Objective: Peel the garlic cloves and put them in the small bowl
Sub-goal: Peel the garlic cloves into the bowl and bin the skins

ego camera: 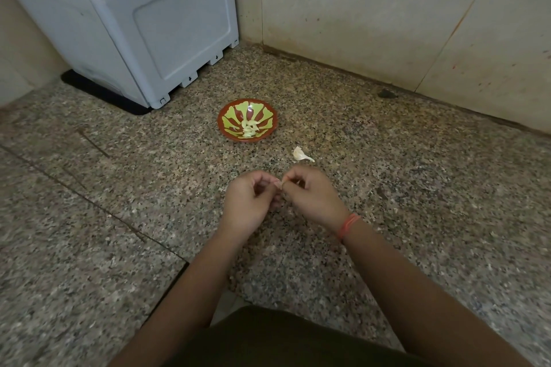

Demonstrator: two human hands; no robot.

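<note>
Toward the surface's [396, 188] back corner, the small bowl [223, 121] lies straight beyond your left hand [247, 202], the nearer; it and your right hand [313, 197] pinch one garlic clove [279, 184].

No word, number or brand name can be read anywhere. The only signs are small dark arrow marks [216, 56] that seem to point down. They sit on the pale tabs along the bottom edge of the grey appliance [167, 33], one to a tab. They are too small to make out further.
</note>
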